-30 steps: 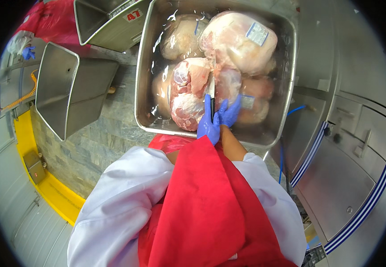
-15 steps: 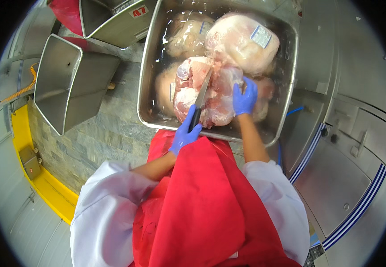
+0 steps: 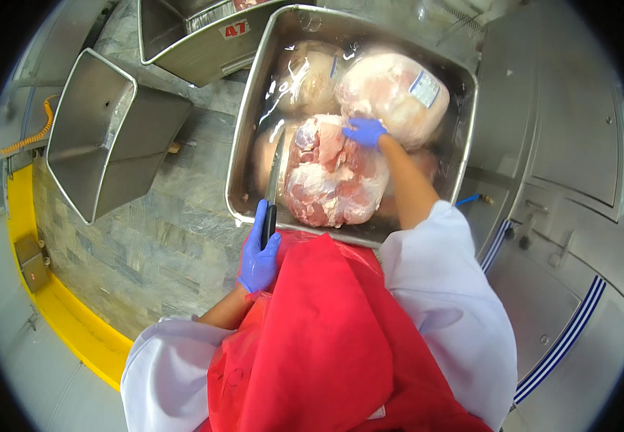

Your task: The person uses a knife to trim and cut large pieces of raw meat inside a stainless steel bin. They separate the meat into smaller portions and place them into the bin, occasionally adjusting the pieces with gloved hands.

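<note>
A large piece of raw meat (image 3: 335,189), pink with white fat, lies at the near side of a steel tub (image 3: 234,162). My left hand (image 3: 258,253), in a blue glove, is shut on the black handle of a long knife (image 3: 276,169). The blade points away from me, at the left of the meat. My blue-gloved right hand (image 3: 364,132) rests on the meat's far right part, fingers stretched leftward. Behind it sits a wrapped piece of meat (image 3: 380,93) with a white and blue label. Another wrapped piece (image 3: 308,75) lies in liquid at the far left.
Two steel bins stand on the left: a tilted one (image 3: 121,137) and a farther one (image 3: 207,43) with a red-marked label. Grey tiles (image 3: 175,237) cover the floor beside a yellow rail (image 3: 74,317). Steel panels (image 3: 549,288) line the right.
My left hand has drawn the knife off the meat, to the left and nearer me. The right hand has shifted from the meat's right side to its far part.
</note>
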Demonstrator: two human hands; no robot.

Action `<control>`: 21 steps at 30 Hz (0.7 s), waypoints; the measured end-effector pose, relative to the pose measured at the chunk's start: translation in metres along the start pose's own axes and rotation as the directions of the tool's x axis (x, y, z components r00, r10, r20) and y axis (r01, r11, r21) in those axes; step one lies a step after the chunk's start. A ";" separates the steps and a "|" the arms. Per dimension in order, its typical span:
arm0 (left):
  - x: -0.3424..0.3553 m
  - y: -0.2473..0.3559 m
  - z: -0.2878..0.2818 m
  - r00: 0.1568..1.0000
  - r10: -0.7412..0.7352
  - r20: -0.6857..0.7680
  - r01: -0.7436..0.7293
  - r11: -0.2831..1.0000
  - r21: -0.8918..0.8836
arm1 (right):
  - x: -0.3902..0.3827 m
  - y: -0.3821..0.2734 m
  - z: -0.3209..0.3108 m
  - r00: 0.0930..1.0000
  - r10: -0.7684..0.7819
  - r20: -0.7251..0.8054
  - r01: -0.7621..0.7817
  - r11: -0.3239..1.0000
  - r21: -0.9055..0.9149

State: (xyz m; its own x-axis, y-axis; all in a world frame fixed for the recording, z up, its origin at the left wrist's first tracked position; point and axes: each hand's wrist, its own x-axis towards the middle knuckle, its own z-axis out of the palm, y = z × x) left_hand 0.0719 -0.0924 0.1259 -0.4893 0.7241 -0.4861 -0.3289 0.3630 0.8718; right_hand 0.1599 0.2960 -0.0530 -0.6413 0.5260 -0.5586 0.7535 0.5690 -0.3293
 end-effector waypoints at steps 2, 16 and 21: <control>0.006 -0.006 0.000 1.000 -0.023 -0.001 0.023 0.999 -0.037 | 0.015 0.013 0.010 0.999 0.032 0.038 -0.036 0.992 0.118; 0.033 0.021 -0.012 0.990 0.134 -0.048 -0.129 0.987 0.098 | 0.018 -0.026 0.013 0.806 0.568 -0.170 -0.515 0.812 0.274; 0.037 0.033 -0.015 0.995 0.090 -0.052 -0.086 0.993 0.081 | -0.007 -0.019 0.047 0.714 0.550 -0.432 -0.283 0.792 0.541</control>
State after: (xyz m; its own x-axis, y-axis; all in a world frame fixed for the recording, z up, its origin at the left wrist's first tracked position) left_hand 0.0313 -0.0624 0.1355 -0.5586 0.7221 -0.4081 -0.2195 0.3458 0.9123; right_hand 0.1570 0.2516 -0.0786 -0.1060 0.9621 -0.2514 0.8568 -0.0400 -0.5141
